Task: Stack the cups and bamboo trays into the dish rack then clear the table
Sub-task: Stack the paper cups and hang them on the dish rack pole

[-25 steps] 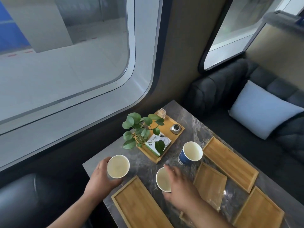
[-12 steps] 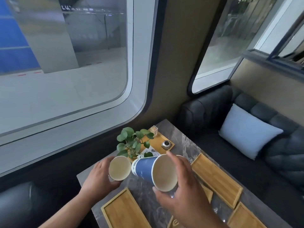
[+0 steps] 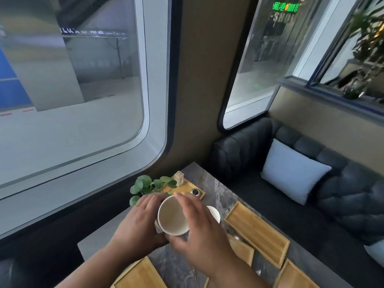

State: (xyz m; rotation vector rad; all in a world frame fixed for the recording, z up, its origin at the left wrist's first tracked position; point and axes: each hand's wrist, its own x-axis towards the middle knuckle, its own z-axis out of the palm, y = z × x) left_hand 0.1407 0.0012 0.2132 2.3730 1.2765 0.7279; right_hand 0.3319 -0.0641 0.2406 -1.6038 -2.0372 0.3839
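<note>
Table (image 3: 218, 190) not cleared: several bamboo trays (image 3: 257, 231) lie flat along its right and near sides, some cut off by the frame. No dish rack in view, so racking looks not yet begun. Left hand (image 3: 137, 223) and right hand (image 3: 199, 227) both curl fingers round the held cup (image 3: 171, 218) over mid-table. Second cup (image 3: 214, 213) stands just behind the right hand. Plant (image 3: 149, 186) crowds the far side; straight up looks freest.

Both forearms reach forward; left hand (image 3: 141, 223) and right hand (image 3: 199, 227) curl round one cup (image 3: 172, 218) from opposite sides, apparently both gripping.
</note>
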